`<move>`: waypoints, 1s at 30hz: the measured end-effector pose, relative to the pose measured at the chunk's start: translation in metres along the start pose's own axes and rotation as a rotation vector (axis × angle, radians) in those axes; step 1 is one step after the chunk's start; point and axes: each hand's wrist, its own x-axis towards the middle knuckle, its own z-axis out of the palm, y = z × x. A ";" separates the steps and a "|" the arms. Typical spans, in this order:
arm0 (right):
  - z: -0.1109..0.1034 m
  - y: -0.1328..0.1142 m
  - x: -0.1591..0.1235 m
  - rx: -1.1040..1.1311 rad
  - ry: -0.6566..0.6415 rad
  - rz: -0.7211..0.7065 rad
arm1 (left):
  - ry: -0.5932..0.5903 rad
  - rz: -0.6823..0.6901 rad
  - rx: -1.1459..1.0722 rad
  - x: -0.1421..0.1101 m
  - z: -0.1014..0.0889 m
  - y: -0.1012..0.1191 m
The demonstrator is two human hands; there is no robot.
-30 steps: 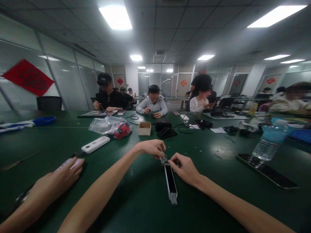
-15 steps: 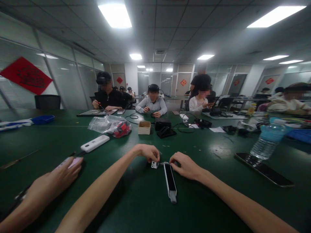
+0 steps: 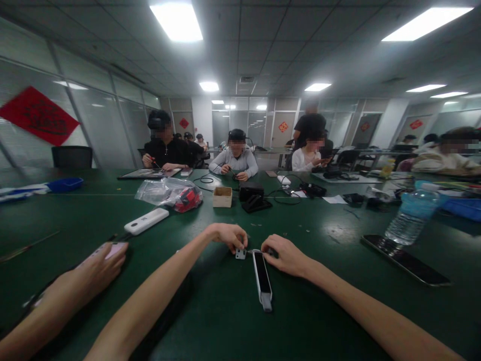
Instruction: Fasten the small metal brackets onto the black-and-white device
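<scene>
My left hand (image 3: 232, 235) pinches a small pale grey block (image 3: 241, 253) with dark holes, just above the tabletop. Right of it lies a slim white device (image 3: 262, 281) with a long black face and a grey lower end. A thin piece seems to span the short gap between block and device. My right hand (image 3: 283, 255) has its fingertips closed at the device's upper right corner; what they hold is hidden. Farther left, another person's hand (image 3: 99, 268) rests over a pinkish phone (image 3: 116, 249).
A white power bank (image 3: 147, 221) lies left on the green table (image 3: 218, 311). Beyond are a plastic bag (image 3: 156, 193), a small box (image 3: 222, 197) and a black case (image 3: 251, 190). To the right, a water bottle (image 3: 411, 215) stands by a dark phone (image 3: 406, 260). People sit opposite.
My left hand has carried the grey block left and down, away from the device's upper end. My right hand stays by the device's top. The view has shifted slightly.
</scene>
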 end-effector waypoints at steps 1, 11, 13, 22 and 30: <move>0.000 -0.001 0.000 0.000 0.000 0.002 | -0.006 0.002 -0.003 0.000 0.000 0.000; 0.004 0.004 0.000 0.046 -0.010 0.015 | 0.031 -0.012 0.098 0.001 0.009 0.010; 0.005 0.004 -0.001 0.048 -0.007 0.017 | 0.059 -0.036 0.165 0.000 0.012 0.016; -0.013 0.014 0.000 -0.027 0.084 -0.060 | 0.202 -0.160 0.783 -0.001 0.025 0.035; -0.049 0.058 -0.003 -0.277 0.152 0.101 | 0.167 -0.110 0.934 -0.010 0.020 0.040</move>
